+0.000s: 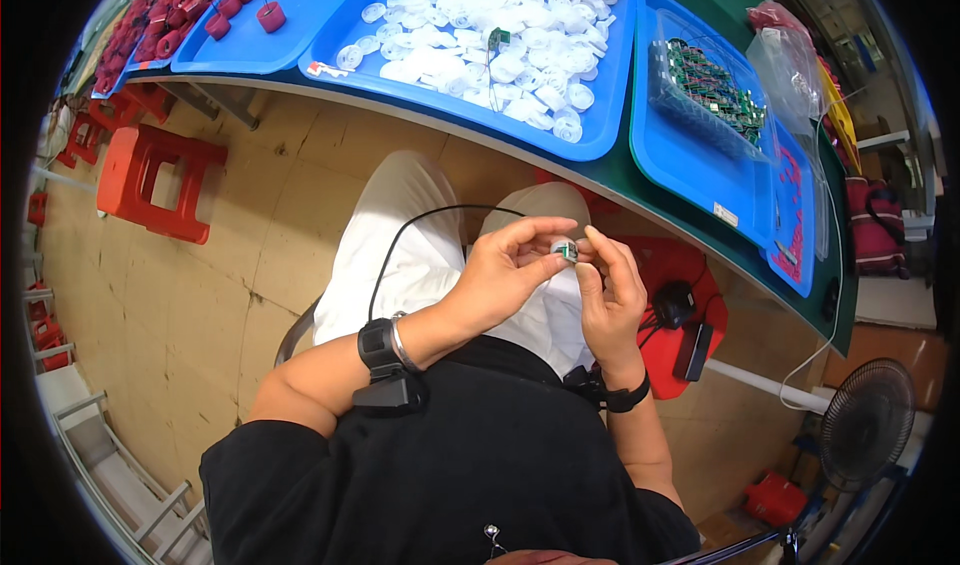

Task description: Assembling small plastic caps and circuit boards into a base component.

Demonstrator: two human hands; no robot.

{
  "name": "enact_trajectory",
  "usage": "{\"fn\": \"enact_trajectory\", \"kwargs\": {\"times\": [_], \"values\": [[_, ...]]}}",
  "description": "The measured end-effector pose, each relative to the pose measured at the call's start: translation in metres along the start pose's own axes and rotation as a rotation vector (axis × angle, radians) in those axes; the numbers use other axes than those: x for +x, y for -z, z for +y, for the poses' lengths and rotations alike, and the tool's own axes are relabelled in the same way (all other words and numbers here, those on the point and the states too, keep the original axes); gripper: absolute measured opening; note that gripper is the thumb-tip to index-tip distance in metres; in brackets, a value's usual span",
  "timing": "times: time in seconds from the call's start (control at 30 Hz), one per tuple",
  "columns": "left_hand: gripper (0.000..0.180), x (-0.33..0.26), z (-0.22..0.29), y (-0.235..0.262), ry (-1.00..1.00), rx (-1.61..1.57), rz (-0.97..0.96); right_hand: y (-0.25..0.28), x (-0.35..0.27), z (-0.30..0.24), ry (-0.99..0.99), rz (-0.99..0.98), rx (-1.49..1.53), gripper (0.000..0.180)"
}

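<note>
Over my lap, my left hand [505, 270] and my right hand [608, 295] meet around one small part: a white round plastic piece with a little green circuit board [567, 252] on it. Fingertips of both hands pinch it from either side. A black watch and a metal bangle sit on my left wrist, a black band on my right wrist. On the table above lies a blue tray [590, 135] heaped with several white round plastic discs [500, 35], with one green board lying among them.
A second blue tray [690, 165] at right holds a clear box of green circuit boards [715, 90]. Trays at far left carry red spools [200, 5]. Red plastic stools [150, 180] stand on the floor at left, a black fan [865, 425] at lower right, a red stool with black devices [690, 315] beside my right knee.
</note>
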State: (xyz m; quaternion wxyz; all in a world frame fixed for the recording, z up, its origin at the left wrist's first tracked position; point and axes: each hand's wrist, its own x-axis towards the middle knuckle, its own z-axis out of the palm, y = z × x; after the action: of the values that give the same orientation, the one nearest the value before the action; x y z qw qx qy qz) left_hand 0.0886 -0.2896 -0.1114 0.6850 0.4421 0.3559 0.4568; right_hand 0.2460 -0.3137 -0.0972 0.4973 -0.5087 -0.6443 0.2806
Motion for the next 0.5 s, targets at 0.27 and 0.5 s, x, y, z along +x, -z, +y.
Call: {"fn": "enact_trajectory", "kwargs": {"times": [0.27,0.5], "values": [[0.020,-0.002,0.005,0.002,-0.149,0.053,-0.008,0.005,0.007,-0.006,0.148,-0.071,-0.098,0.024],[0.012,-0.005,0.013,0.010,-0.280,0.319,-0.074,0.014,0.011,-0.011,0.225,-0.155,-0.117,0.024]]}}
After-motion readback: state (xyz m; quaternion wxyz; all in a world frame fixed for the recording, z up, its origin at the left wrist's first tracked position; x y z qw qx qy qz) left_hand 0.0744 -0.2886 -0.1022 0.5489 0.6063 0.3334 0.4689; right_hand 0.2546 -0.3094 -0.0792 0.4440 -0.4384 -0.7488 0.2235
